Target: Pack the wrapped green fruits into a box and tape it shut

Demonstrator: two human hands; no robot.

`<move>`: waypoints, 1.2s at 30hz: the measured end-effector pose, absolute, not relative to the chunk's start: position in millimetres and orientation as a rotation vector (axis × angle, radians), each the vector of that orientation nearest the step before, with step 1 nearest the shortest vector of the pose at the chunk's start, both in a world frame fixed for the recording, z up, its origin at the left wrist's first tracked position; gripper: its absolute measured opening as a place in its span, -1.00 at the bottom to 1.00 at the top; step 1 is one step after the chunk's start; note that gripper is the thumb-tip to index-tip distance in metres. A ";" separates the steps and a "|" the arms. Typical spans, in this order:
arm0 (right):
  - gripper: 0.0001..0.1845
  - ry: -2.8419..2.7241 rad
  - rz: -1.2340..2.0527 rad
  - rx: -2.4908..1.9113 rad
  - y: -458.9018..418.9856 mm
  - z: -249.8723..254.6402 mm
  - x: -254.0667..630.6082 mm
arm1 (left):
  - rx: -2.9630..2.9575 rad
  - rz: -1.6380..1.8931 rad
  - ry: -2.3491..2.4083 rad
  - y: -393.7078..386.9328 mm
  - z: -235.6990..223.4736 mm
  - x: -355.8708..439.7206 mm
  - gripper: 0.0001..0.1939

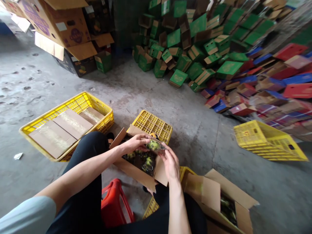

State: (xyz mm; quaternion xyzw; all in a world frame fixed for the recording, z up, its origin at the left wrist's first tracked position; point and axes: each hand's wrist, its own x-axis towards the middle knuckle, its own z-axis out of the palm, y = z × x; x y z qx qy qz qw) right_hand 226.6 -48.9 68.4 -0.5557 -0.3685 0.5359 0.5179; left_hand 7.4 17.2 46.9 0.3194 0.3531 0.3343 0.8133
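Observation:
My left hand (pixel 136 142) and my right hand (pixel 170 162) both grip a small clear packet with a green and yellow print (pixel 155 146). I hold it just above an open brown carton (pixel 136 172) that rests on my lap. Inside the carton lie several more dark packets (pixel 143 161). The left fingers curl over the packet's top left edge. The right fingers pinch its right end.
A yellow crate (pixel 102 107) with closed cartons stands at the left, an upturned yellow crate (pixel 152 123) is ahead, another (pixel 268 141) lies at the right. A second open carton (pixel 219 198) sits by my right knee. A red stool (pixel 114 201) is below. Piles of green, red and blue boxes (pixel 219 48) fill the back.

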 end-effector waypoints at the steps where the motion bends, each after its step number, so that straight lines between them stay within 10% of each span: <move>1: -0.55 -0.849 1.308 -1.319 -48.9 69.2 226.0 | 0.693 0.721 0.753 17.3 48.0 7.3 -0.34; 36: -0.57 -0.945 1.275 -1.409 -49.6 68.9 222.9 | 1.107 0.630 0.814 21.4 41.9 3.0 -0.40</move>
